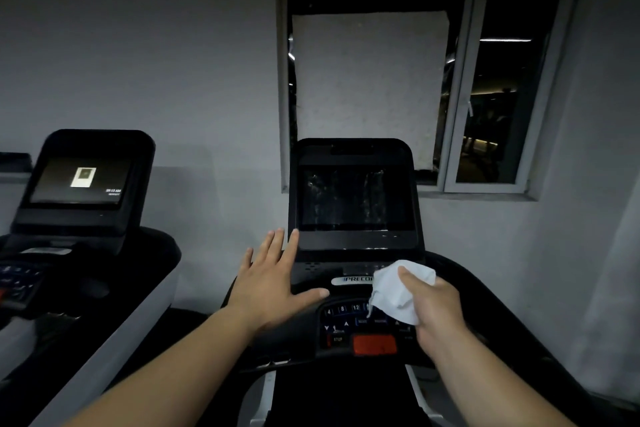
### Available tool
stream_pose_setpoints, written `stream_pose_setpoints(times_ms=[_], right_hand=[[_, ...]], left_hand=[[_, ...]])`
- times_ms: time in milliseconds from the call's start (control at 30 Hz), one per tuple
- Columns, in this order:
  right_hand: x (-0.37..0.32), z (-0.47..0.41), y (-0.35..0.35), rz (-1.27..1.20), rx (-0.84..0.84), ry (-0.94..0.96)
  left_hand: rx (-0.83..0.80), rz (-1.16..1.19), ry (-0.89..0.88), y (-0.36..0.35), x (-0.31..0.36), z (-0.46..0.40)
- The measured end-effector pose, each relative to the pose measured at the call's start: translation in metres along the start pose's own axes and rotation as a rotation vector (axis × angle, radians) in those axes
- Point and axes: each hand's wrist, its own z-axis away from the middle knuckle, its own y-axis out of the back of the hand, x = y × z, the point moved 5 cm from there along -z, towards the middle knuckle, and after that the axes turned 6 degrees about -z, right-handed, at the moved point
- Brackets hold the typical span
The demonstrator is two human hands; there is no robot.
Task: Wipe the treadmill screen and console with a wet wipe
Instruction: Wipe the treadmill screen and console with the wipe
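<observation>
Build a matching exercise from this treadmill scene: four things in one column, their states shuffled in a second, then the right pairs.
Things:
1. left hand
2. right hand
3. near treadmill screen
4. neighbouring treadmill screen

States:
A. dark and streaked
B. lit, showing a pale rectangle
C. open, fingers spread
D. closed on the bunched white wipe

Pairs: 1-C, 2-D, 3-A, 4-B

Our wet wipe [398,291] and right hand [436,314] hide the right half of the console [346,319] keypad. Beside it, the Precor badge [353,279] is cut short, and small key labels blur.
</observation>
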Motion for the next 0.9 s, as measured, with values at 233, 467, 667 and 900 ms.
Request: stream_pose_setpoints(times_ms=[233, 467, 667, 900], right_hand=[[0.019, -0.106, -0.036, -0.057, 0.034, 0.016], [0.032, -0.205, -0.060, -0.024, -0.038, -0.017], [0.041, -0.271, -0.085, -0.015, -0.063, -0.015], [0.050, -0.327, -0.129, -0.010, -0.023, -0.023]], left_hand=[[-0.024, 0.002, 0.006, -0.046, -0.019, -0.099], [-0.043, -0.008, 0.035, -0.081, -0.026, -0.185], [-0.038, 0.007, 0.071, -0.107, -0.046, -0.240], [-0.036, 0.020, 0.090, -0.145, -0.080, -0.299]])
